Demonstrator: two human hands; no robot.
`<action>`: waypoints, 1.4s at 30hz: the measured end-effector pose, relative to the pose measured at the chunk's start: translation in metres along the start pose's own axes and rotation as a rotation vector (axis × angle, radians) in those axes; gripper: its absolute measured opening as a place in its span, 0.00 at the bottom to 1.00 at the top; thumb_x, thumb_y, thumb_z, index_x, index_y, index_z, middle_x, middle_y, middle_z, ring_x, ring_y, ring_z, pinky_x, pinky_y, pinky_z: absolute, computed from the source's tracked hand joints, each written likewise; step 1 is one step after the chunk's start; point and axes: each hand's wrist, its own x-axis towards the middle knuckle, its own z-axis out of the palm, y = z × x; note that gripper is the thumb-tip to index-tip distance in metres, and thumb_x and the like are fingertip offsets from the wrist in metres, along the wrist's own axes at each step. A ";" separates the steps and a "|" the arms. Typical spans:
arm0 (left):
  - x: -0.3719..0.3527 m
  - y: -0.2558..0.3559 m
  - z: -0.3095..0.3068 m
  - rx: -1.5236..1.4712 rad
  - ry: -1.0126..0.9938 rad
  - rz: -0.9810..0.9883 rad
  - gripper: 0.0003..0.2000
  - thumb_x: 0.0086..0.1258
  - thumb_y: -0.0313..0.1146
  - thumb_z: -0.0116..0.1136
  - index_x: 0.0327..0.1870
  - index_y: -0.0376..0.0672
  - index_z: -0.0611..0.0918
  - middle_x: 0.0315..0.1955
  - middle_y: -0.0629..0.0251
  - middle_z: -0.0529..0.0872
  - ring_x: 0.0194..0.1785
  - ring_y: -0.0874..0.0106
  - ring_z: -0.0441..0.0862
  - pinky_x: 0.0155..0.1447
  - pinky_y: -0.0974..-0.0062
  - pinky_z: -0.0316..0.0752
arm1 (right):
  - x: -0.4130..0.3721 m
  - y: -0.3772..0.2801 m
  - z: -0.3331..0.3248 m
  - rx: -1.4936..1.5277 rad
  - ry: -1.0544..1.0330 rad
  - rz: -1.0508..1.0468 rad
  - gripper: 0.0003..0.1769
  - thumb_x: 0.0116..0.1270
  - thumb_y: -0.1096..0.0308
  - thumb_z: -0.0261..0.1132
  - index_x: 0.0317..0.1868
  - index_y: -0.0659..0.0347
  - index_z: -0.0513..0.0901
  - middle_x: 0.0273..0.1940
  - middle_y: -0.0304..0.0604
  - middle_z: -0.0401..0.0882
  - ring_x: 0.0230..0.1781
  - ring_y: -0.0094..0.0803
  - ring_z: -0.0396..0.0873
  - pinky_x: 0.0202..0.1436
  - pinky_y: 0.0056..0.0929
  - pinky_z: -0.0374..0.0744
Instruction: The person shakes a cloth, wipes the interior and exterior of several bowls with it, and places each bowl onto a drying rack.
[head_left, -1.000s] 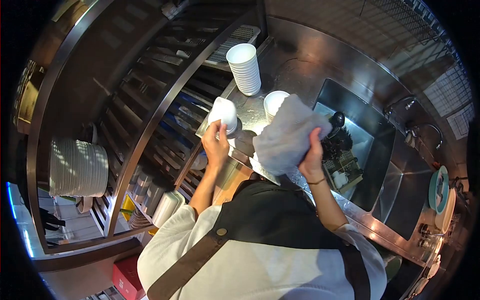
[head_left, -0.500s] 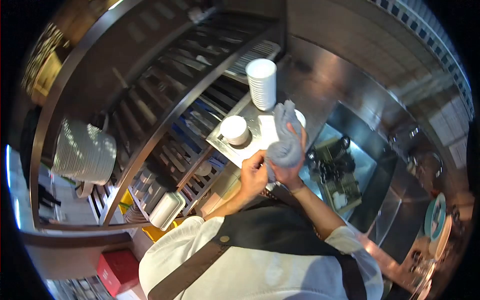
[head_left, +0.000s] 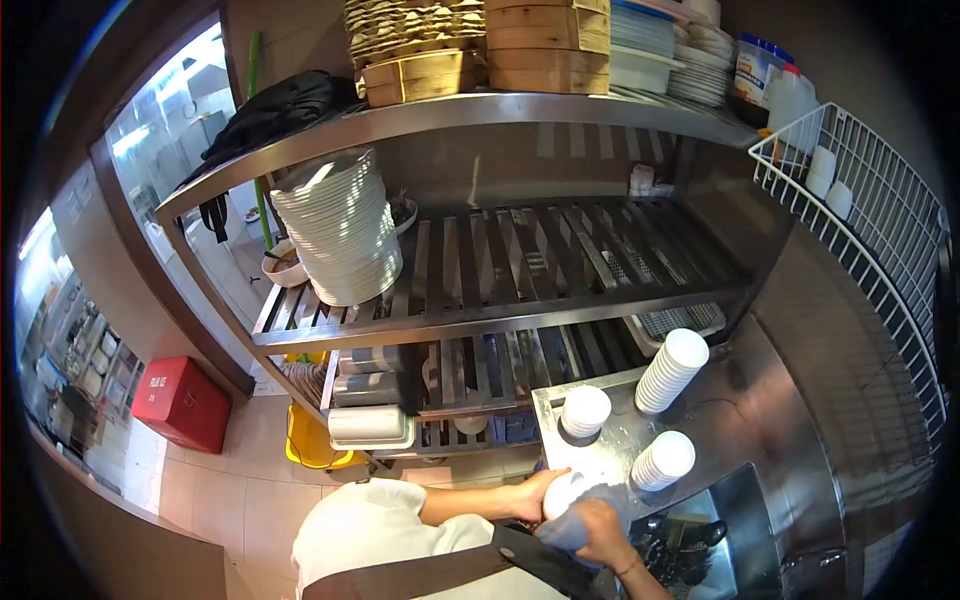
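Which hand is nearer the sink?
Right. The right hand, on the cloth, is beside the sink; the left hand, on the cup, is farther left.

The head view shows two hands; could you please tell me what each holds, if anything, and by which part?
The left hand holds a white cup, apparently by its outer side; the right hand grips a grey cloth by a bunched part.

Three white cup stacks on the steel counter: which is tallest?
The rear stack, farthest from the right hand. It shows more rims than the front stack or the left stack.
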 end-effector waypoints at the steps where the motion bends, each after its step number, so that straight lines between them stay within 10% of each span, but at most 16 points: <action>1: -0.005 0.002 0.000 -0.036 -0.028 -0.032 0.20 0.74 0.49 0.44 0.54 0.43 0.78 0.49 0.60 0.82 0.53 0.65 0.78 0.60 0.60 0.71 | 0.003 -0.005 0.003 -0.137 -0.013 -0.089 0.35 0.26 0.70 0.75 0.44 0.67 0.77 0.37 0.54 0.81 0.41 0.53 0.79 0.47 0.43 0.78; 4: 0.011 0.002 0.002 0.034 0.006 0.113 0.18 0.74 0.46 0.44 0.53 0.44 0.78 0.48 0.62 0.82 0.53 0.65 0.78 0.59 0.64 0.71 | 0.014 -0.012 0.004 -0.291 -0.030 -0.164 0.36 0.28 0.67 0.77 0.45 0.66 0.77 0.38 0.56 0.80 0.43 0.53 0.79 0.49 0.40 0.77; 6: 0.022 -0.002 0.004 0.136 0.063 0.273 0.17 0.75 0.45 0.44 0.53 0.44 0.78 0.48 0.63 0.82 0.53 0.65 0.78 0.59 0.66 0.71 | 0.015 0.002 0.016 0.035 0.118 0.247 0.30 0.39 0.63 0.76 0.46 0.65 0.79 0.42 0.51 0.81 0.44 0.42 0.80 0.51 0.35 0.77; 9: 0.027 0.006 0.015 1.120 0.044 1.117 0.17 0.77 0.40 0.40 0.52 0.38 0.77 0.47 0.61 0.80 0.55 0.68 0.76 0.62 0.73 0.65 | 0.033 -0.014 0.009 0.998 0.376 0.517 0.24 0.50 0.64 0.74 0.47 0.62 0.79 0.40 0.43 0.81 0.40 0.34 0.81 0.45 0.33 0.79; 10: 0.026 0.011 0.019 1.124 0.043 1.112 0.17 0.77 0.40 0.40 0.52 0.38 0.77 0.47 0.61 0.80 0.55 0.68 0.76 0.62 0.73 0.65 | 0.040 -0.026 0.004 1.549 0.557 0.699 0.23 0.52 0.66 0.74 0.48 0.62 0.78 0.40 0.40 0.80 0.38 0.32 0.81 0.42 0.31 0.79; 12: 0.026 0.019 0.026 1.124 -0.092 1.086 0.19 0.77 0.43 0.40 0.52 0.38 0.77 0.48 0.60 0.80 0.56 0.69 0.75 0.62 0.72 0.65 | 0.033 -0.012 0.007 1.549 0.506 0.712 0.25 0.53 0.66 0.74 0.50 0.62 0.77 0.42 0.42 0.80 0.40 0.32 0.80 0.45 0.30 0.78; 15: 0.037 0.014 0.033 0.557 -0.088 0.642 0.22 0.77 0.48 0.38 0.50 0.40 0.79 0.49 0.61 0.79 0.56 0.70 0.74 0.63 0.73 0.64 | 0.007 0.007 0.016 0.129 0.446 0.174 0.36 0.42 0.57 0.77 0.51 0.67 0.75 0.44 0.49 0.81 0.45 0.44 0.80 0.50 0.42 0.77; 18: 0.050 0.019 0.037 0.368 0.009 0.243 0.23 0.77 0.49 0.38 0.50 0.37 0.79 0.50 0.61 0.78 0.56 0.69 0.74 0.63 0.72 0.65 | -0.010 0.029 0.035 -0.161 0.555 0.169 0.41 0.33 0.58 0.79 0.49 0.68 0.75 0.44 0.56 0.79 0.46 0.51 0.78 0.52 0.46 0.74; 22: 0.038 0.001 0.058 1.321 -0.160 1.091 0.21 0.73 0.41 0.43 0.57 0.33 0.72 0.50 0.50 0.78 0.53 0.57 0.76 0.60 0.66 0.68 | 0.002 -0.015 -0.013 1.483 0.822 0.688 0.17 0.65 0.57 0.64 0.48 0.57 0.78 0.39 0.35 0.78 0.40 0.24 0.77 0.46 0.27 0.77; 25: 0.045 -0.010 0.059 1.455 -0.541 1.330 0.32 0.67 0.35 0.51 0.68 0.31 0.55 0.56 0.41 0.70 0.58 0.48 0.71 0.63 0.60 0.65 | -0.032 -0.001 -0.012 1.643 0.806 0.615 0.16 0.64 0.62 0.64 0.49 0.60 0.78 0.41 0.38 0.80 0.38 0.26 0.80 0.43 0.25 0.78; 29: 0.056 -0.028 0.060 1.505 -0.575 0.915 0.32 0.70 0.39 0.50 0.69 0.31 0.55 0.60 0.43 0.66 0.64 0.54 0.66 0.65 0.61 0.62 | -0.081 0.010 -0.010 1.574 0.746 0.680 0.19 0.61 0.69 0.66 0.53 0.61 0.77 0.45 0.41 0.80 0.44 0.29 0.80 0.49 0.27 0.77; 32: 0.058 -0.011 0.070 0.766 -0.476 -0.479 0.30 0.73 0.45 0.50 0.69 0.36 0.59 0.63 0.54 0.67 0.65 0.59 0.67 0.62 0.53 0.70 | -0.111 -0.006 -0.030 1.331 0.723 0.537 0.20 0.62 0.70 0.66 0.55 0.62 0.76 0.49 0.41 0.80 0.50 0.29 0.77 0.55 0.28 0.74; 34: 0.074 -0.006 0.063 0.678 -0.605 -0.590 0.26 0.73 0.42 0.51 0.65 0.36 0.65 0.60 0.54 0.72 0.61 0.63 0.72 0.59 0.48 0.74 | -0.129 0.003 -0.035 1.229 0.846 0.561 0.21 0.62 0.69 0.66 0.55 0.62 0.76 0.50 0.41 0.79 0.51 0.28 0.76 0.57 0.28 0.73; 36: 0.081 -0.004 0.075 0.701 -0.686 -0.411 0.21 0.73 0.38 0.51 0.61 0.34 0.70 0.54 0.55 0.78 0.56 0.65 0.77 0.60 0.51 0.74 | -0.130 0.011 -0.049 1.021 1.182 0.767 0.24 0.62 0.63 0.68 0.58 0.60 0.74 0.50 0.38 0.78 0.52 0.27 0.75 0.59 0.29 0.71; 38: 0.089 -0.018 0.090 0.933 -0.560 0.019 0.12 0.72 0.31 0.51 0.51 0.35 0.78 0.43 0.61 0.83 0.46 0.70 0.81 0.53 0.67 0.77 | -0.092 0.006 -0.052 0.774 1.579 0.467 0.28 0.63 0.58 0.68 0.60 0.59 0.72 0.51 0.37 0.77 0.52 0.25 0.74 0.58 0.28 0.71; 42: 0.119 -0.011 0.113 1.540 -0.469 1.023 0.04 0.65 0.24 0.55 0.37 0.34 0.79 0.26 0.60 0.78 0.29 0.74 0.74 0.34 0.75 0.67 | -0.056 -0.006 0.006 0.766 1.526 0.458 0.26 0.66 0.58 0.65 0.61 0.59 0.71 0.56 0.36 0.73 0.55 0.26 0.70 0.58 0.30 0.70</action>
